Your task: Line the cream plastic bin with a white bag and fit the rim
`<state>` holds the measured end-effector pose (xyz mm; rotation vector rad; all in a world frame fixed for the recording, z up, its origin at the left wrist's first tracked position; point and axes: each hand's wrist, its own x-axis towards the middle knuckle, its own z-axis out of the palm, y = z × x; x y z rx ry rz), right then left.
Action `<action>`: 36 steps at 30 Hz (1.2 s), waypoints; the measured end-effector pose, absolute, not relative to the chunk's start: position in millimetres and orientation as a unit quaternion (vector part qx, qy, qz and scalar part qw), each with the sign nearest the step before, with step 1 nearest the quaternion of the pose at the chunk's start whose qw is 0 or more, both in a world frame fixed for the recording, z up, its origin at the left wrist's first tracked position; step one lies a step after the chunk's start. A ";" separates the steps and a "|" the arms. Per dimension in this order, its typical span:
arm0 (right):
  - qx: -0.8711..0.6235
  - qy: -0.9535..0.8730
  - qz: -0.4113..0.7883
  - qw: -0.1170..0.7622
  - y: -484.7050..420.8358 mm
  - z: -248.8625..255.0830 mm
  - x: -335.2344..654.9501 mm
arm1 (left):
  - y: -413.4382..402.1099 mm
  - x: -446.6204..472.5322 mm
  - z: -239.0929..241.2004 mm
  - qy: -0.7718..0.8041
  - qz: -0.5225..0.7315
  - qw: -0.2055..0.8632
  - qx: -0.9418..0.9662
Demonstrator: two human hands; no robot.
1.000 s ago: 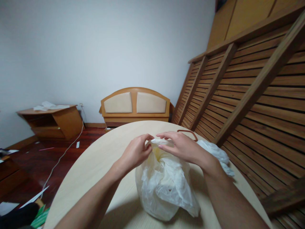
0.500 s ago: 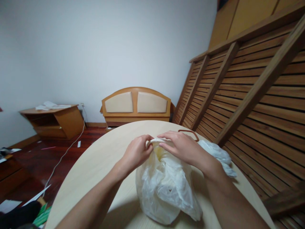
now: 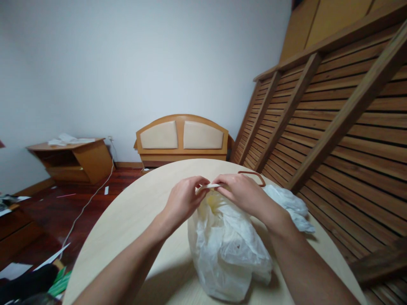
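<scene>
A white plastic bag [image 3: 229, 250] stuffed with more plastic sits on a round pale wooden table [image 3: 136, 220]. My left hand [image 3: 184, 201] pinches the bag's top edge from the left, fingers closed. My right hand [image 3: 243, 195] pinches the same edge from the right, fingers closed. A thin strip of the bag's mouth is stretched taut between the two hands. Something yellowish shows inside the opening.
A second crumpled white bag [image 3: 291, 207] lies behind my right wrist. A brown loop-shaped handle [image 3: 252, 174] rests at the table's far edge. Slatted wooden panels [image 3: 333, 123] lean at the right. A headboard [image 3: 182, 137] and a low cabinet [image 3: 71, 159] stand by the wall.
Both hands have drawn the bag's top edge apart into a taut strip. The bag has shifted slightly to the right on the table.
</scene>
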<state>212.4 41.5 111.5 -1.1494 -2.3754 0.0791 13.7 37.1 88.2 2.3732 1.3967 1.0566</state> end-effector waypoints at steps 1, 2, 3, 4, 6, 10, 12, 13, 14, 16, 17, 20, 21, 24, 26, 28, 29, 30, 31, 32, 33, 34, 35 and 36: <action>-0.421 -0.870 0.036 0.253 42.4 111.0 211.8 | 38.6 13.8 86.9 0.468 0.366 0.107 0.797; -0.417 -0.870 0.046 0.260 43.5 110.4 211.3 | 39.9 13.8 85.6 0.462 0.376 0.117 0.795; -0.411 -0.869 0.057 0.269 44.5 109.7 211.0 | 41.0 13.7 84.5 0.454 0.384 0.126 0.794; -0.406 -0.868 0.068 0.277 45.4 109.1 210.8 | 41.8 13.5 83.5 0.444 0.388 0.135 0.796; -0.401 -0.865 0.077 0.291 46.2 108.7 211.4 | 42.5 12.9 82.6 0.428 0.390 0.144 0.802; -0.427 -0.855 0.032 0.293 41.4 113.1 216.0 | 42.7 11.1 83.4 0.443 0.383 0.134 0.800; -0.447 -0.845 0.008 0.292 37.3 117.1 218.5 | 43.0 10.5 83.8 0.457 0.381 0.132 0.792; -0.452 -0.842 0.005 0.294 35.5 118.9 219.2 | 43.2 10.5 83.8 0.459 0.382 0.133 0.791; -0.452 -0.841 0.009 0.297 34.3 120.3 219.5 | 43.2 10.7 83.6 0.458 0.382 0.133 0.792; -0.436 -0.846 0.032 0.306 33.6 121.3 218.7 | 42.8 12.2 83.1 0.446 0.384 0.132 0.797; -0.424 -0.849 0.046 0.311 34.1 120.9 217.8 | 42.5 13.2 82.7 0.440 0.386 0.132 0.800; -0.401 -0.855 0.074 0.321 37.1 117.1 215.6 | 41.8 15.9 82.2 0.432 0.387 0.139 0.803; -0.403 -0.854 0.069 0.322 38.0 115.4 215.5 | 41.9 16.1 82.2 0.434 0.386 0.142 0.802; -0.429 -0.848 0.027 0.311 39.1 110.4 217.3 | 43.2 14.7 83.4 0.448 0.381 0.136 0.797; -0.446 -0.847 0.013 0.289 38.8 107.8 219.4 | 44.3 13.2 84.6 0.462 0.372 0.120 0.797; -0.463 -0.847 0.018 0.261 38.3 106.3 221.1 | 44.6 12.4 85.8 0.472 0.358 0.104 0.799; -0.471 -0.846 0.021 0.250 38.0 106.2 221.5 | 44.5 12.3 86.3 0.477 0.351 0.097 0.800; -0.476 -0.844 0.019 0.246 37.7 106.6 221.5 | 44.3 12.4 86.8 0.482 0.347 0.092 0.799; -0.477 -0.844 0.013 0.246 37.1 107.6 220.9 | 44.0 12.5 87.1 0.487 0.344 0.088 0.798; -0.474 -0.844 0.001 0.252 36.3 109.1 219.9 | 43.9 12.5 87.3 0.490 0.342 0.085 0.797; -0.467 -0.845 -0.016 0.261 35.0 110.9 218.5 | 44.0 12.3 87.4 0.494 0.341 0.082 0.795; -0.458 -0.846 -0.035 0.270 33.3 113.0 216.7 | 44.4 11.9 87.4 0.497 0.341 0.082 0.794; -0.447 -0.849 -0.054 0.277 31.2 114.9 214.6 | 45.0 11.4 87.3 0.499 0.343 0.083 0.791; -0.434 -0.854 -0.067 0.280 28.9 116.4 212.5 | 45.8 10.7 87.1 0.502 0.346 0.085 0.788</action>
